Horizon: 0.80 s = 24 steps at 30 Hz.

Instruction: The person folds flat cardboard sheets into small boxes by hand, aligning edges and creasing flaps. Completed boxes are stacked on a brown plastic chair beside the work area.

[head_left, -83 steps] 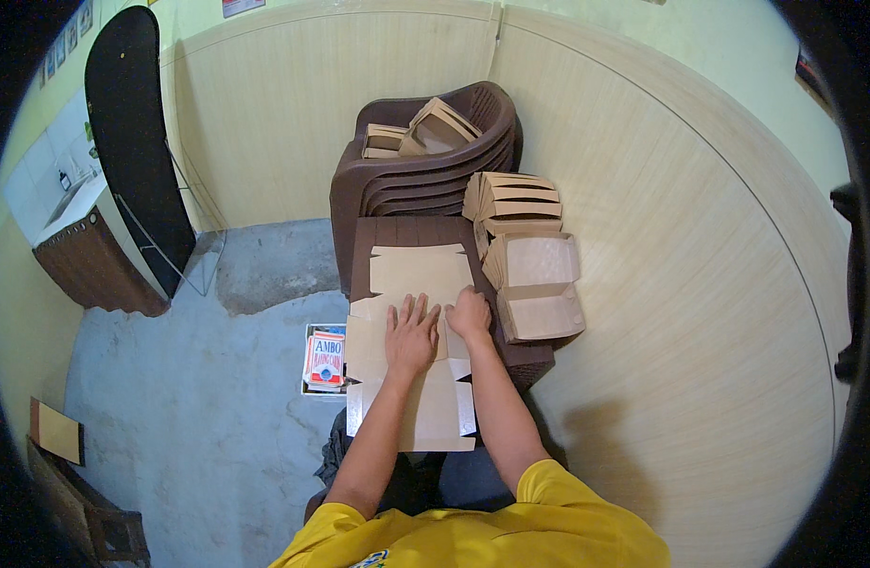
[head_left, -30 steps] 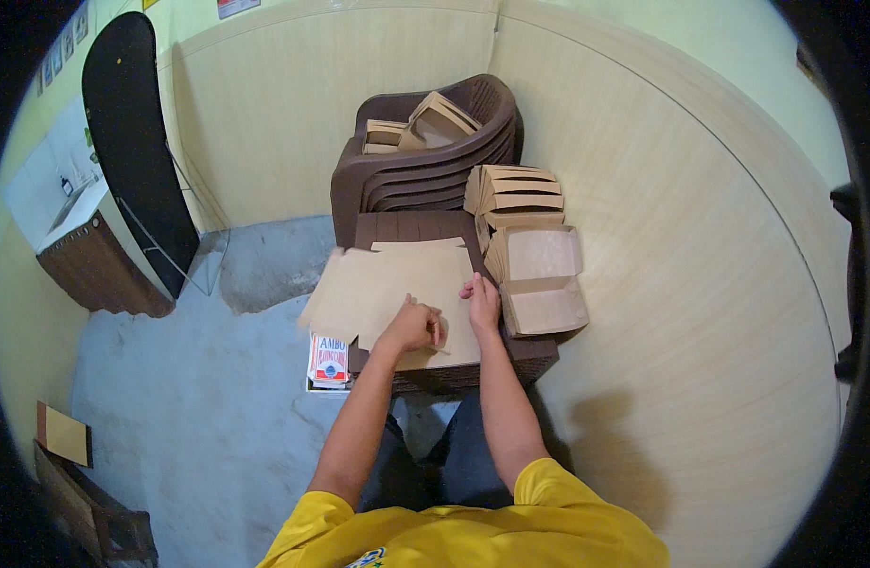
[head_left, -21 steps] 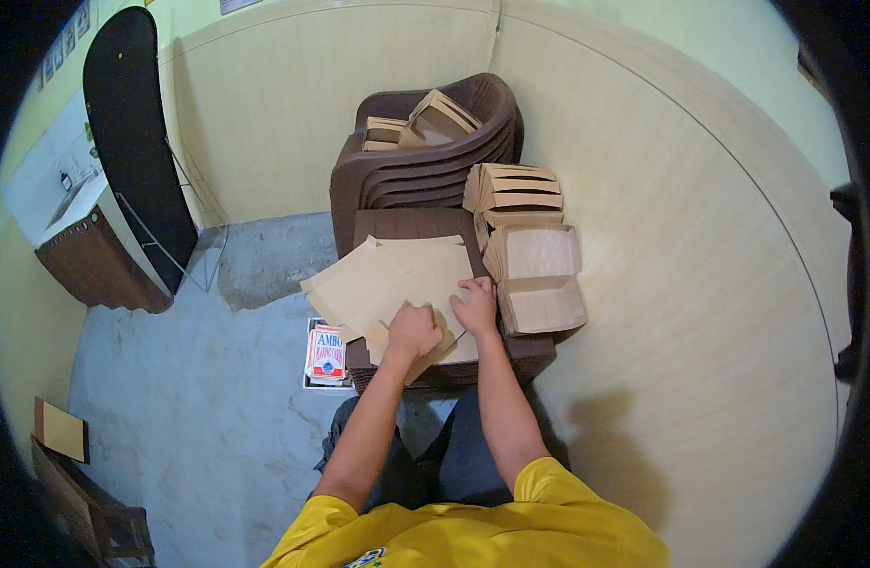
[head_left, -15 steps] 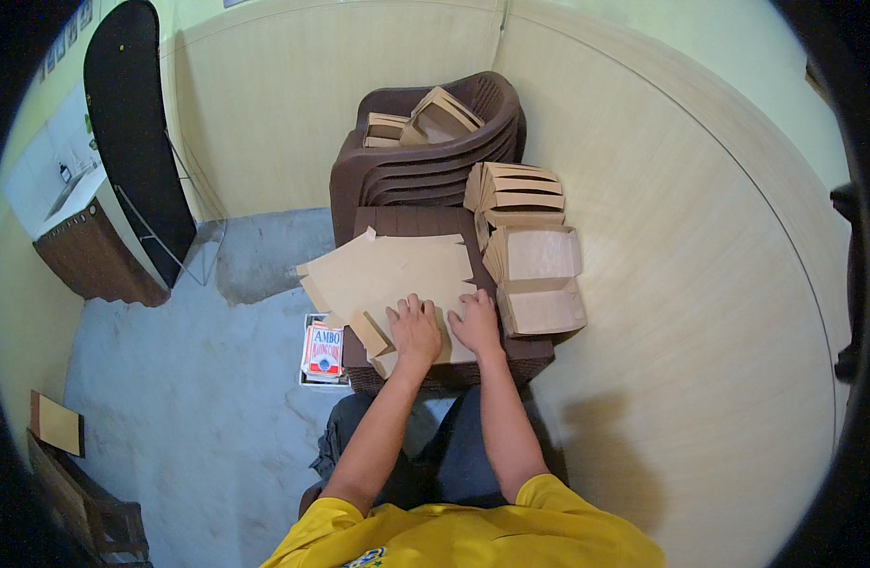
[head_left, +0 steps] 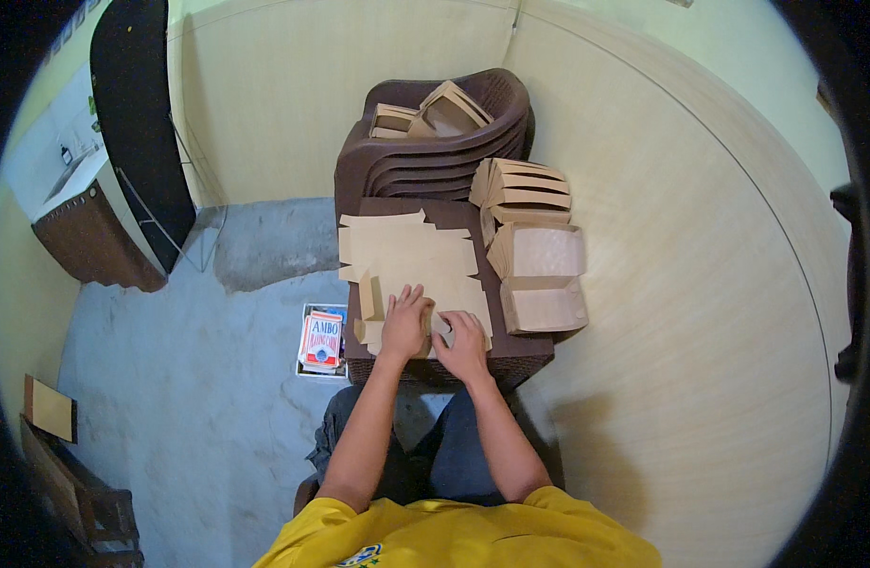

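A flat, notched brown cardboard box blank [head_left: 411, 248] lies on the brown table [head_left: 397, 371] before me. One narrow flap [head_left: 371, 297] stands raised near its left edge. My left hand [head_left: 404, 324] rests on the near part of the blank, fingers stretched forward. Beside it, my right hand [head_left: 461, 345] has its fingers and thumb curled at a small folded flap [head_left: 428, 327] between the two hands. The hands partly hide this flap.
Nested, folded cardboard boxes [head_left: 546, 256] stand along the table's right side. Behind is a stack of brown plastic chairs [head_left: 359, 173] with more boxes [head_left: 451, 109] on the top seat. A white box of card packs [head_left: 322, 339] sits left of the table.
The box blank has turned to lie squarer on the table. Both hands have come closer together, my right hand moving left and nearer me. A flap now shows raised between them.
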Available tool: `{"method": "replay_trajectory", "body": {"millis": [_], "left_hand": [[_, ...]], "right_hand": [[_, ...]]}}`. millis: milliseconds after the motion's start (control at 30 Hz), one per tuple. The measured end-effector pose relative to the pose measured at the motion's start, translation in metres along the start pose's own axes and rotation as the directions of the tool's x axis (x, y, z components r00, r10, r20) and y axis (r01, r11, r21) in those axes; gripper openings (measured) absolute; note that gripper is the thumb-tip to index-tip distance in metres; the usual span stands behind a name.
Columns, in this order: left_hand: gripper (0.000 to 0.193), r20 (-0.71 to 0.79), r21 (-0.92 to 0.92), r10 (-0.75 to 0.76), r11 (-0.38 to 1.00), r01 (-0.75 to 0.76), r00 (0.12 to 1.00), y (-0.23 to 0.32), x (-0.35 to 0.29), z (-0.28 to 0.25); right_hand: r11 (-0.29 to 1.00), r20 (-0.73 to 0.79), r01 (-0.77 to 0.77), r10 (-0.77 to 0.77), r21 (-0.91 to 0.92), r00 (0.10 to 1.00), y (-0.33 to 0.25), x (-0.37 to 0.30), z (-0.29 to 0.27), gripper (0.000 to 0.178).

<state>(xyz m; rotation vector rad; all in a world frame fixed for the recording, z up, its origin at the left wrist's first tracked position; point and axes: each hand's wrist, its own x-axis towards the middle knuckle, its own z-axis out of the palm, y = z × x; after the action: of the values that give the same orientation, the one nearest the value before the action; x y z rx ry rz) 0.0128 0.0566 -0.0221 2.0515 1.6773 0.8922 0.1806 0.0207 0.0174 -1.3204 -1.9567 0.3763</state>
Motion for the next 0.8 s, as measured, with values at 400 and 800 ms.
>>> {"method": "replay_trajectory", "body": {"millis": [400,800], "left_hand": [[0.033,-0.02,-0.014,0.056,0.998,-0.056,0.998,0.005,-0.005,-0.009],[0.037,-0.019,0.117,0.039,0.992,-0.037,0.999,0.018,-0.01,-0.013]], "right_hand": [[0.996,0.126,0.028,-0.039,0.089,0.991,-0.002,-0.044,-0.02,0.107],[0.944,-0.164,-0.25,0.288,0.217,0.944,0.01,-0.006,0.009,0.082]]}}
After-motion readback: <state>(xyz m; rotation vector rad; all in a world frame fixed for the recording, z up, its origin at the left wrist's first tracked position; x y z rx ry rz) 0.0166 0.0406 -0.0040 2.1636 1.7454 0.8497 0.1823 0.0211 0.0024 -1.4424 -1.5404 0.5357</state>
